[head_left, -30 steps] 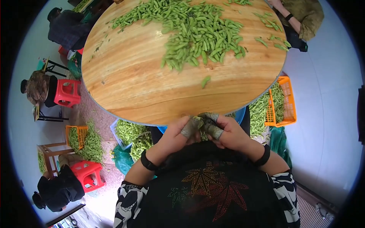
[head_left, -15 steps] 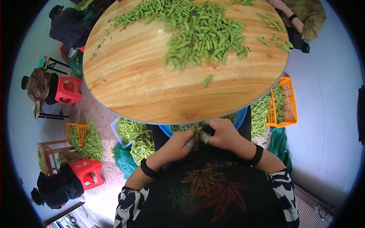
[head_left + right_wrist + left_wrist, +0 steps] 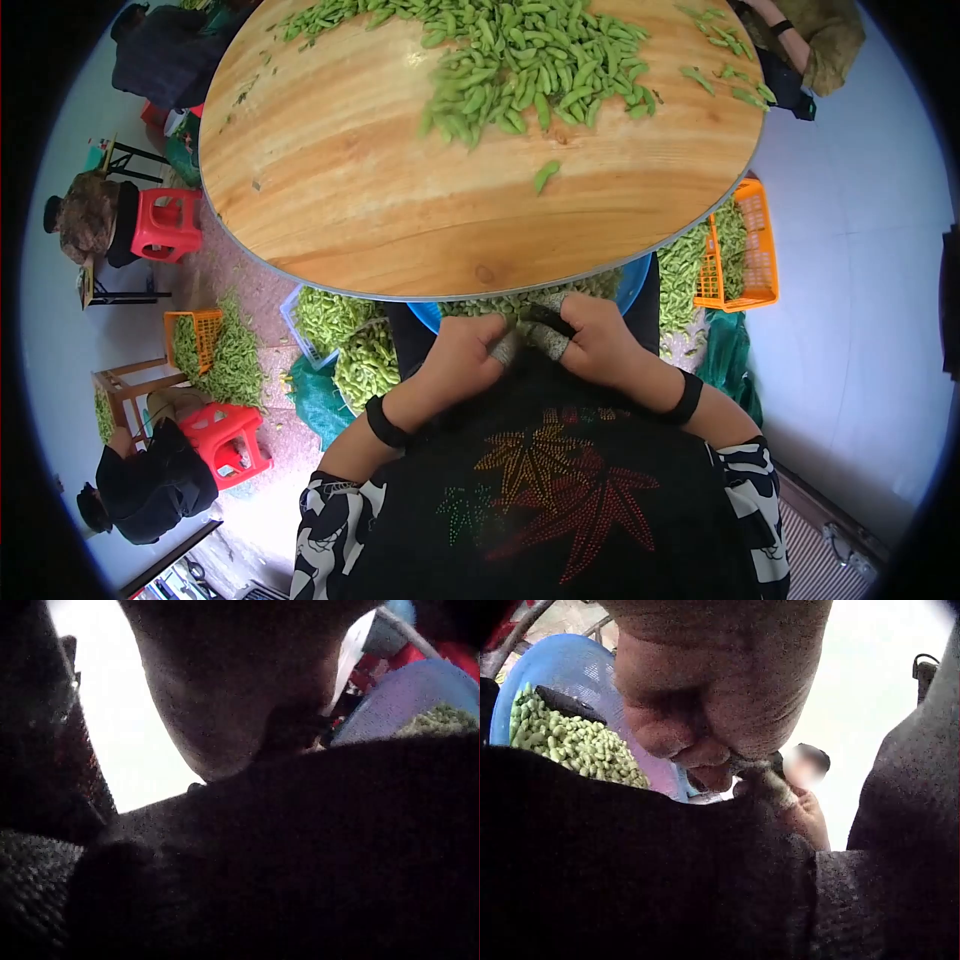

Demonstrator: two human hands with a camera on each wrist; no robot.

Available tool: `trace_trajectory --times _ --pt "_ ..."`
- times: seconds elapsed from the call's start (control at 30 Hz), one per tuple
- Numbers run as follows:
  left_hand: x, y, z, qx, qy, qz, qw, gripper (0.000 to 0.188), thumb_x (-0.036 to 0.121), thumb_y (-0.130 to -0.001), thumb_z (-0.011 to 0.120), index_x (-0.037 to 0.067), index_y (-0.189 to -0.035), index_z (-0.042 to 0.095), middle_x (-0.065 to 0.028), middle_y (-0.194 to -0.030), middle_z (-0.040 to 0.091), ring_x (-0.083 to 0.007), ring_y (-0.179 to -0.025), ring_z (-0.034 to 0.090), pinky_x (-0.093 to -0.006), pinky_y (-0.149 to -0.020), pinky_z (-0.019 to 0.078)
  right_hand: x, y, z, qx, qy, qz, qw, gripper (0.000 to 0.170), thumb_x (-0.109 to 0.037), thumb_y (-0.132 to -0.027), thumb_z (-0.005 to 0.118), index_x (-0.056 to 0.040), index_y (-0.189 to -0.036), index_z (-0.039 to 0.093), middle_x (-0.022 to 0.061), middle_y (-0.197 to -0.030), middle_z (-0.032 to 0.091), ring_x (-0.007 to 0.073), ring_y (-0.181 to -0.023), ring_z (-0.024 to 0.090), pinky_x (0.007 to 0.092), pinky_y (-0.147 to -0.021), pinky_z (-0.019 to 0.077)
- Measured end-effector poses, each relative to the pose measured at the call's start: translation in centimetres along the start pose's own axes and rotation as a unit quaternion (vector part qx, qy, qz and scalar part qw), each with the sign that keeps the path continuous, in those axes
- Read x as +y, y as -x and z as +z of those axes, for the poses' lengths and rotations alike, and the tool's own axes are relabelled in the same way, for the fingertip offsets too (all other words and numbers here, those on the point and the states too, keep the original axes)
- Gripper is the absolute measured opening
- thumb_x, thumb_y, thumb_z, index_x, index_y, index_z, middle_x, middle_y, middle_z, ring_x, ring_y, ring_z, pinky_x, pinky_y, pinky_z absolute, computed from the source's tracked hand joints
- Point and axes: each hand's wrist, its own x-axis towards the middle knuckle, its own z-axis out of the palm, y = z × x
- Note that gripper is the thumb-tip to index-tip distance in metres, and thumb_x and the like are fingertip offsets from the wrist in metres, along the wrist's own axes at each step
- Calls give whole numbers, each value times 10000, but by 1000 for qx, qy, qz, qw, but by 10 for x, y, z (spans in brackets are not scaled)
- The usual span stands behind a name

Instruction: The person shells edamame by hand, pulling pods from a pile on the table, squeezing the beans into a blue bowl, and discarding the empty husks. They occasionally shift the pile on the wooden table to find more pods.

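My left hand (image 3: pixel 462 352) and right hand (image 3: pixel 598 345) meet thumb to thumb close above my lap, at the near edge of a blue basin (image 3: pixel 630 285). Fingers on both hands are curled, with pale speckled wraps on the thumbs. A bit of green soybean pod (image 3: pixel 516 321) shows where the thumbs meet; the fingers hide most of it. In the left wrist view, shelled soybeans (image 3: pixel 577 742) lie in the basin beside the curled left hand (image 3: pixel 712 690). The right wrist view is mostly dark.
A round wooden table (image 3: pixel 380 220) stands ahead, bearing a heap of soybean pods (image 3: pixel 545 70) and one loose pod (image 3: pixel 546 176). Pods fill an orange crate (image 3: pixel 762 245) at right and a pale crate (image 3: pixel 290 310) at left. Other people sit around near red stools (image 3: pixel 168 225).
Both hands have come slightly apart from their earlier closer clasp, showing more of the basin beyond them. The head view has shifted, so the table sits higher in frame.
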Motion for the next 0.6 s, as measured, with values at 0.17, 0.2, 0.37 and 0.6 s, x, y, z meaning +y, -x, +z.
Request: trace_trajectory --times 0.17,0.2,0.37,0.6 --pt "19 -2 -12 -83 97 167 978 133 151 -813 626 41 -885 611 -144 -676 607 -311 -616 619 -355 -561 481 -14 -3 -18 -148 -370 289 870 238 -238 -826 711 -42 -905 601 33 -651 564 113 -471 483 257 -435 375" --pt "25 -3 -16 -81 97 171 977 133 151 -813 626 41 -885 611 -144 -676 607 -311 -616 619 -355 -561 481 -10 -2 -20 -177 -460 323 808 224 -242 -836 707 -60 -923 609 9 -660 558 71 -460 459 224 -419 339" --pt "21 -2 -15 -156 315 -13 936 127 154 -905 574 42 -893 631 -2 -634 588 -77 -575 581 -250 -537 469 -2 -2 -12 -169 -500 321 786 231 -242 -847 688 -47 -932 600 22 -664 573 97 -494 508 258 -451 387" --pt "-45 52 -43 232 148 -73 959 144 126 -918 549 22 -839 609 -25 -631 609 -80 -544 571 -223 -497 436 -7 -21 -35 -8 76 68 995 279 -206 -782 674 -33 -990 608 173 -804 611 372 -749 595 424 -654 482"
